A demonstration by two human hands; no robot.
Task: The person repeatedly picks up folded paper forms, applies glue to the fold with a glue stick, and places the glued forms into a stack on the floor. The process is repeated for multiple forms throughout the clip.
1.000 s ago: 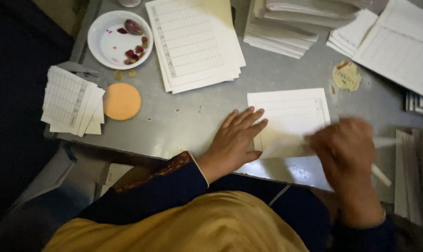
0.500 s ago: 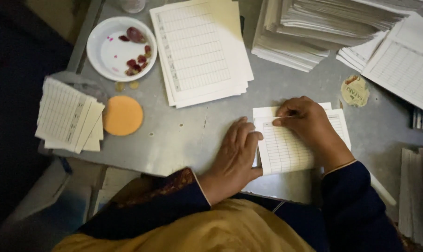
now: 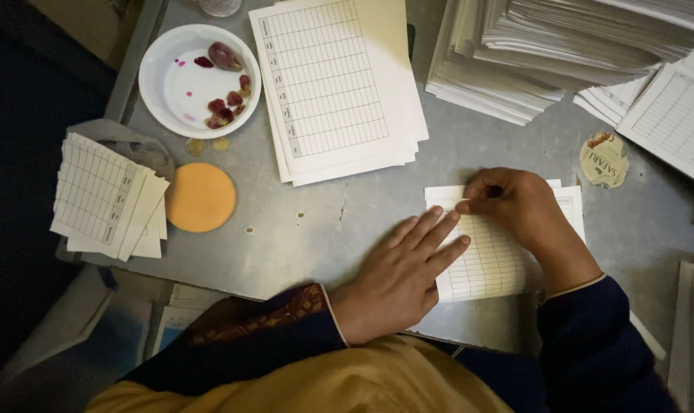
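A ruled sheet (image 3: 494, 260), printed with a grid of rows and columns, lies flat on the grey surface (image 3: 347, 222) near its front edge, just in front of the person. The left hand (image 3: 404, 275) rests on it open, palm down, fingers spread across the sheet's left edge to pin it. The right hand (image 3: 515, 206) is at the sheet's top edge, fingers curled and pinching the paper there. It looks like the upper part is doubled over under those fingers, though the fold itself is mostly hidden.

Judging from this, the sheet is mid-fold: the edge is gathered and held, but no crease shows pressed flat yet.

Further out, a pile of flat ruled sheets (image 3: 335, 84) sits beyond the hands, apparently unfolded. At the left edge of the surface lies a smaller stack of sheets (image 3: 106, 195), fanned and looking folded. Beside it is a round orange pad (image 3: 200, 196), and above that a white bowl (image 3: 167, 84) with dark red bits. Tall stacks of paper (image 3: 553, 46) fill the far right, so much seems left.
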